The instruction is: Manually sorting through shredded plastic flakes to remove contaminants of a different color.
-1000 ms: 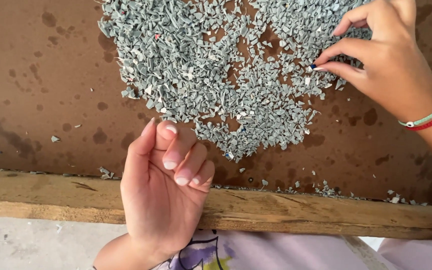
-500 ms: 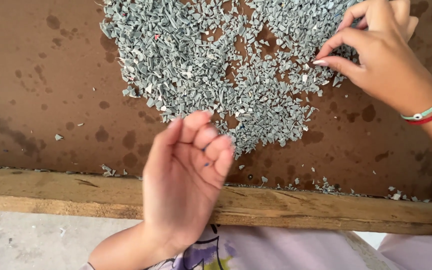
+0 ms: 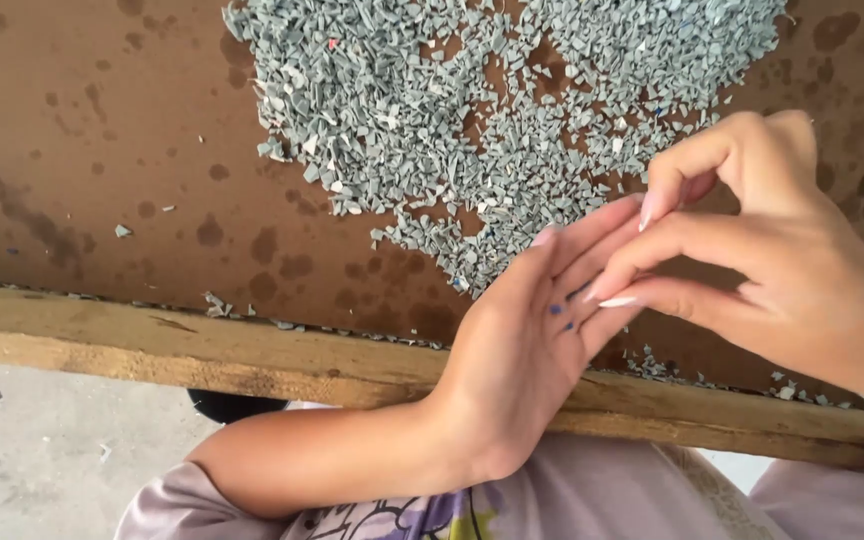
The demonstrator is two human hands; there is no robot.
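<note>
A wide heap of small grey plastic flakes (image 3: 472, 110) lies spread on a stained brown board (image 3: 102, 150). My left hand (image 3: 522, 350) is held palm up over the board's near edge, fingers stretched out, with a few tiny blue chips (image 3: 558, 311) lying on the palm. My right hand (image 3: 782, 260) hovers just right of it. Its thumb and middle fingertip are pinched close together against my left fingers, the index finger curled above. Whether anything sits between those fingertips is hidden.
A rough wooden beam (image 3: 252, 360) runs along the board's near edge, with stray flakes (image 3: 217, 305) against it. Grey concrete floor (image 3: 42, 450) shows at the lower left. My lilac patterned clothing (image 3: 572, 500) fills the bottom.
My right hand left the heap at the upper right and came down to my left palm. My left hand uncurled, turned palm up and shifted right. Blue chips now show on the palm.
</note>
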